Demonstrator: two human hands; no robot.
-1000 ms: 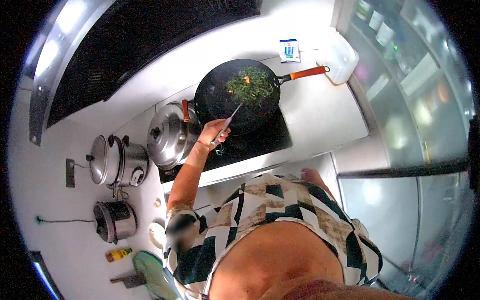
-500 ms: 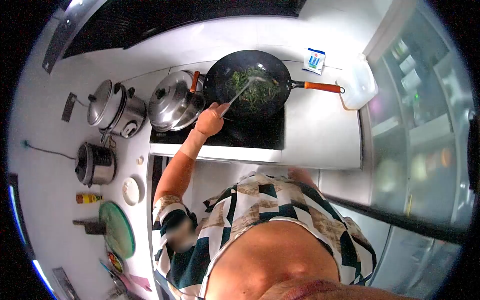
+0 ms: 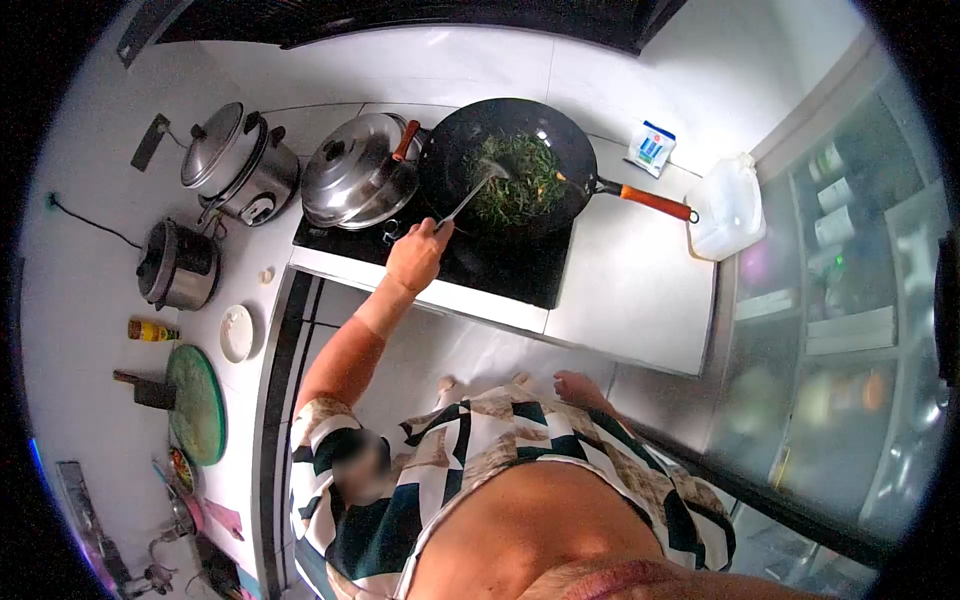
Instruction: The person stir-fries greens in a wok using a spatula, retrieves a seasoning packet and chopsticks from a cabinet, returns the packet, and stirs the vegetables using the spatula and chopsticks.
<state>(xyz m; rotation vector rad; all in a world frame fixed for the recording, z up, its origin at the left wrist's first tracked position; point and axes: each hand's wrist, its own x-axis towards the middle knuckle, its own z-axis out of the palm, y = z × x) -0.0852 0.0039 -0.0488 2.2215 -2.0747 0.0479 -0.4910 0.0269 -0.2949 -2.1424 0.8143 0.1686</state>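
Fingers (image 3: 430,229) of the left hand (image 3: 413,257) clamp the spatula (image 3: 465,204), its head touching the greens (image 3: 525,195). These are already in the wok (image 3: 447,145); the stirring looks unfinished. Whether the right hand (image 3: 580,389), beside the shirt (image 3: 510,425), is closed, I cannot tell.

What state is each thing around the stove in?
Round black metal wok with orange handle: uncovered, holding food.
Shredded dark-green leaves: heaped loosely in the wok.
Thin silver metal spatula: head down among the leaves.
Left hand: closed around the spatula's handle.
Domed silver metal lid: knob up, beside the wok.
Flat black cooktop: on or off, can't tell.
Blue-and-white packet: sealed or open, can't tell.
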